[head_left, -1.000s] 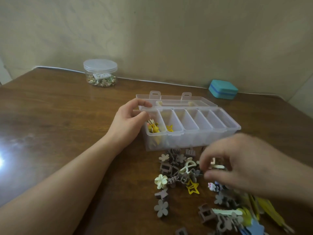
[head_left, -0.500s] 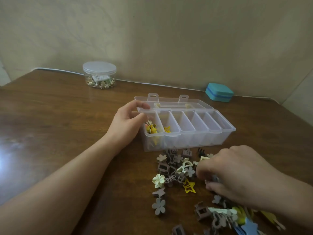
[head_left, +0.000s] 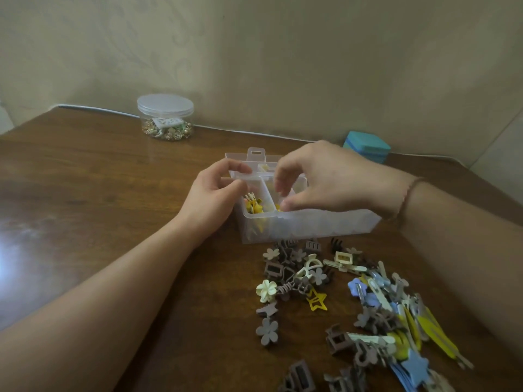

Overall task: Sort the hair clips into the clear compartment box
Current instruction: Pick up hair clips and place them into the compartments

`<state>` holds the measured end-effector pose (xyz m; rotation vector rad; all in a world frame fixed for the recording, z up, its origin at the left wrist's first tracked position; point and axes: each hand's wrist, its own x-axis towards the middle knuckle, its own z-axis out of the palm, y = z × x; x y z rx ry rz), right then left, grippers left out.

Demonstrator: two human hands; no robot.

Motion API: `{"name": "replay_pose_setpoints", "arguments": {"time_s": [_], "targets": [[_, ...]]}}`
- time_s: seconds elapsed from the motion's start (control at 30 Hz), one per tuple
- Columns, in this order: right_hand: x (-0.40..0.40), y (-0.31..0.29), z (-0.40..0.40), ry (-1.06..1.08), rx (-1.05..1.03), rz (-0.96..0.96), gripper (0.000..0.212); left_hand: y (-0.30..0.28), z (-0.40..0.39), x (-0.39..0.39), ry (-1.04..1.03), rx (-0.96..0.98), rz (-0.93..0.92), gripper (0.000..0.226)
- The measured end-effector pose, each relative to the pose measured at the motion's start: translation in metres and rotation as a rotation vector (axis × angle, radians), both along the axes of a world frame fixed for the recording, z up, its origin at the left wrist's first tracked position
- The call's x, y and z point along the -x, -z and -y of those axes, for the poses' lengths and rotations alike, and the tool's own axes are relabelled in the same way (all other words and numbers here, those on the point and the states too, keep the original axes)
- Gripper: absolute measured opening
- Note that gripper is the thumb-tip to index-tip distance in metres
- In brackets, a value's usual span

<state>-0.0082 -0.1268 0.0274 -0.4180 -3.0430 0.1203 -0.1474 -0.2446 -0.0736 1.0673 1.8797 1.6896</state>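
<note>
The clear compartment box (head_left: 311, 224) stands open at the table's middle. My left hand (head_left: 212, 199) grips its left end, thumb and fingers on the rim. Yellow hair clips (head_left: 253, 206) lie in the leftmost compartment. My right hand (head_left: 334, 179) hovers over the box with fingers spread above the second compartment, where a bit of yellow shows by the thumb; I see nothing held between the fingers. In front of the box lies a loose pile of hair clips (head_left: 297, 275), brown, cream, blue and yellow, among them a yellow star clip (head_left: 317, 299).
A round clear jar (head_left: 165, 117) of small gold items stands at the back left near the wall. A teal case (head_left: 368, 145) sits at the back right, behind my right hand. More clips, with a blue star (head_left: 414, 366), spread to the front right.
My right hand has risen from the clip pile and moved up and left over the box's second compartment. My left hand stays on the box's left end.
</note>
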Motion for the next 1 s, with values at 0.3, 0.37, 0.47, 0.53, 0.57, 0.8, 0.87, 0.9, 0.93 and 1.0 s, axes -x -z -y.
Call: {"name": "replay_pose_setpoints", "arguments": {"time_s": [0.3, 0.37, 0.47, 0.53, 0.57, 0.8, 0.87, 0.9, 0.93, 1.0], "targets": [[-0.141, 0.008, 0.043, -0.097, -0.006, 0.074, 0.006, -0.001, 0.0, -0.003, -0.002, 0.0, -0.008, 0.026], [-0.171, 0.02, 0.05, -0.024, 0.044, 0.09, 0.011, -0.001, 0.0, -0.002, -0.005, 0.003, -0.011, 0.027], [-0.2, 0.046, 0.063, 0.074, 0.063, -0.014, 0.018, 0.0, -0.001, -0.001, 0.004, -0.007, -0.022, 0.027], [-0.207, 0.06, 0.068, 0.125, 0.019, -0.077, 0.022, 0.001, -0.001, -0.001, 0.004, -0.012, -0.022, 0.027], [-0.209, 0.066, 0.07, 0.151, 0.012, -0.109, 0.024, 0.0, -0.001, -0.002, 0.002, -0.016, -0.018, 0.028], [-0.199, 0.077, 0.06, 0.227, -0.089, -0.191, 0.02, -0.002, 0.0, -0.003, -0.012, -0.013, -0.003, 0.028], [-0.196, 0.079, 0.056, 0.201, -0.124, -0.202, 0.02, -0.002, 0.0, -0.004, -0.011, -0.009, -0.004, 0.028], [-0.195, 0.08, 0.054, 0.186, -0.159, -0.208, 0.021, -0.002, 0.0, -0.004, -0.008, -0.006, -0.004, 0.028], [-0.194, 0.081, 0.052, 0.174, -0.196, -0.219, 0.021, -0.003, 0.0, -0.004, -0.008, -0.004, -0.004, 0.028], [-0.191, 0.082, 0.049, 0.152, -0.271, -0.249, 0.022, -0.003, 0.0, -0.003, -0.006, -0.003, 0.0, 0.028]]}}
